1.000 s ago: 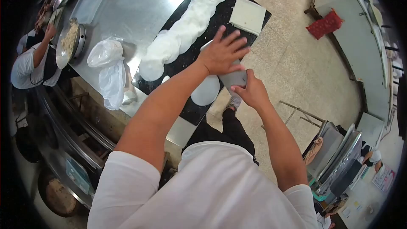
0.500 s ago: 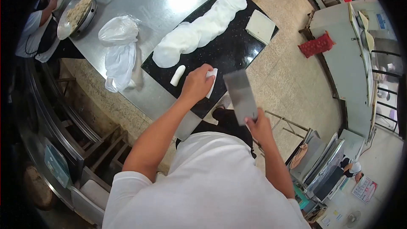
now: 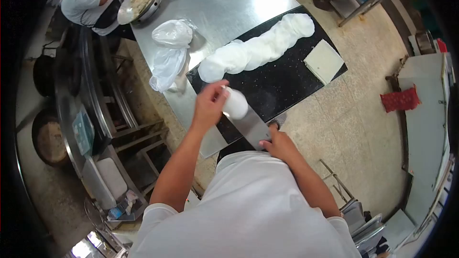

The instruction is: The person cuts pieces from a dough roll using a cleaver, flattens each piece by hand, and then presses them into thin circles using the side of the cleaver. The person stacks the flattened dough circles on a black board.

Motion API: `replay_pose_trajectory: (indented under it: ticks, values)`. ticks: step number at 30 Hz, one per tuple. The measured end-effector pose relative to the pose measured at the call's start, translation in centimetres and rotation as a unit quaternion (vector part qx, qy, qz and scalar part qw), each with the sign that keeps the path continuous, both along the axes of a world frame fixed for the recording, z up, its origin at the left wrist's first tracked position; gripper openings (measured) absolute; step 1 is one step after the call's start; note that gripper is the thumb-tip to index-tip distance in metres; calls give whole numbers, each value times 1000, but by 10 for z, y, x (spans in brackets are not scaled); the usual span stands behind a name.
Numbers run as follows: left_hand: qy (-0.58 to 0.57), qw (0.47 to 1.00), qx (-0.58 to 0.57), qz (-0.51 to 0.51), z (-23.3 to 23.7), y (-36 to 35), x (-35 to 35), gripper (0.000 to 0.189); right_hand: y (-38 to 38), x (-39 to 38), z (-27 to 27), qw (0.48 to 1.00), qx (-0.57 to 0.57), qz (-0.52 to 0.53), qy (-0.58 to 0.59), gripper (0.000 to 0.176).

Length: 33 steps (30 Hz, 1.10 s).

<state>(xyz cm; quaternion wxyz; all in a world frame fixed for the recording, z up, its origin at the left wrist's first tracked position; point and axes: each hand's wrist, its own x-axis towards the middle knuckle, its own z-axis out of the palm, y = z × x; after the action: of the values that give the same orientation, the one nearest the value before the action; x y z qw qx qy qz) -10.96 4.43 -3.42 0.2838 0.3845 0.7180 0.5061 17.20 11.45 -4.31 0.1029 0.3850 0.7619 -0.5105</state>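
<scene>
A wide cleaver [image 3: 252, 126] is gripped by its handle in my right hand [image 3: 279, 145], its blade lying low over the near part of the black slab [image 3: 267, 91]. At the blade's far end is a round white dough wrapper [image 3: 235, 103]. My left hand [image 3: 209, 105] pinches the left edge of that wrapper between thumb and fingers. Beyond my hands, a long overlapping row of white wrappers [image 3: 258, 50] crosses the slab. The short dough piece seen before is hidden from view.
A square pale stack [image 3: 324, 62] sits at the slab's right corner. Plastic bags [image 3: 169, 57] lie on the steel table [image 3: 220, 5]. A bowl of filling [image 3: 138, 4] is at the upper left, beside a co-worker [image 3: 88, 2].
The cleaver has moved left over the slab, and a flat round wrapper now shows at its blade. My left hand has taken hold of the wrapper's edge. The view has shifted.
</scene>
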Motion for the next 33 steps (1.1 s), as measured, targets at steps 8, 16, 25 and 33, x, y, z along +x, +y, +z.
replay_pose_trajectory:
  ticks: [8,16,25,33]
  values:
    - [15,967,-98,233,-14,-1,-62,63,67,76,9,990,47,-78,109,33]
    - [235,961,-111,93,-15,-45,-2,43,128,43,-14,800,-120,-442,388,29]
    - [272,961,15,37,-47,-50,-32,25,37,4,19,859,-128,-474,146,14]
    - [217,976,-6,-33,-46,-60,-50,23,-78,-98,77,931,359,65,-29,8]
